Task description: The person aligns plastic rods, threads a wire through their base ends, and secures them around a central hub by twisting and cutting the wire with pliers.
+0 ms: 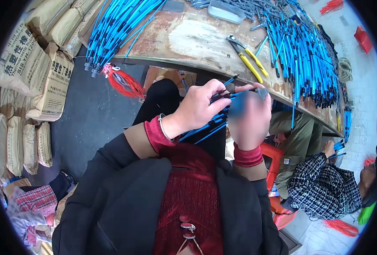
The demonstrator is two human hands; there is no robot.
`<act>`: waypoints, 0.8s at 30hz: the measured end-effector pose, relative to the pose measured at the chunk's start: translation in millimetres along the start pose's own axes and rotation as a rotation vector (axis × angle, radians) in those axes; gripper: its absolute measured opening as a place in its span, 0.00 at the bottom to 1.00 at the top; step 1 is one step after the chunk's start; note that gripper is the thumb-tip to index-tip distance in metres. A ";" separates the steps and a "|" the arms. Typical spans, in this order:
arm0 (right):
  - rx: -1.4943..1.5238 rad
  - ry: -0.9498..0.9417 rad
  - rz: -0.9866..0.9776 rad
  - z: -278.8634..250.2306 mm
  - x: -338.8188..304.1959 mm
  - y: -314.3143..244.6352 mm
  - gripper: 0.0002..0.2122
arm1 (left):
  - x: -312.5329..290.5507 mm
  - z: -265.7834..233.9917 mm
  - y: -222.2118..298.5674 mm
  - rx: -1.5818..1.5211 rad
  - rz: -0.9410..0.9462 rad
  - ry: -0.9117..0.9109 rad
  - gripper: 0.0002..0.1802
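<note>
My left hand (199,108) is closed, thumb and fingers pinching a thin blue rod with black sections in front of my body. My right hand (253,121), partly blurred, is closed beside it at the rod's other end. By its fingertips is a small grey piece (262,92), which seems to sit on the rod's end. Under my hands, a loose bundle of blue rods (212,128) lies across my lap. Just beyond, on the table's near edge, lie pliers with yellow handles (250,68).
Large heaps of blue rods (301,59) cover the right of the worn wooden table (197,38); another bundle (116,29) overhangs its left end. A clear plastic tray (226,12) sits at the back. Stacked paper sacks (22,63) stand left. A co-worker (324,182) sits right.
</note>
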State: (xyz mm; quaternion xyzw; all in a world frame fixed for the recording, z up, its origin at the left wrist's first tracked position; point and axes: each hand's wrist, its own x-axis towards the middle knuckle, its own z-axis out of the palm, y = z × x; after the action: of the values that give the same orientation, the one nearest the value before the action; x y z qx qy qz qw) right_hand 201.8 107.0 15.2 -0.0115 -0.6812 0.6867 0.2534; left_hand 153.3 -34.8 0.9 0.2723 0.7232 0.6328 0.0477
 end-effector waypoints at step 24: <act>-0.234 0.020 -0.070 20.0 28.9 -15.2 0.12 | 17.5 -21.9 1.5 -0.563 -0.150 -0.006 0.12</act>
State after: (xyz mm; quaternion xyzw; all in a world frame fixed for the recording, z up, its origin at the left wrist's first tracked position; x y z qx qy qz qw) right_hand 174.5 98.1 40.5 -0.0242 -0.7543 0.5930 0.2807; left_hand 129.9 -46.3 11.3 0.1962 0.5372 0.8025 0.1701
